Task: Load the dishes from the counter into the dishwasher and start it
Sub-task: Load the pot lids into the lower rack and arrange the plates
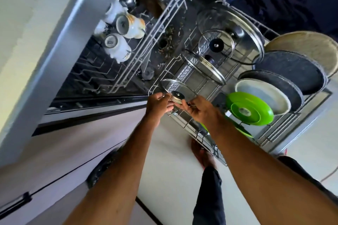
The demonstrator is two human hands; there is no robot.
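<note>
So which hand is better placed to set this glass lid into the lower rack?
Probably right: the right hand holds the glass lid near its knob, over the lower rack; the left hand only pinches its rim.

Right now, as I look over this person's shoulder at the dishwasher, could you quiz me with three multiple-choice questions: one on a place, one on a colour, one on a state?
1. Where do the white cups sit?
A on the floor
B in a wire rack apart from the plates
C among the plates

2. What colour is the nearest plate in the row?
A red
B green
C blue

3. How is the small glass lid?
A held by the left hand and right hand
B lying on the floor
C stacked on a cup

Answers:
1 B, the cups stand at left and the plates at right.
2 B, it is bright green.
3 A, fingers of both hands grip it.
</note>
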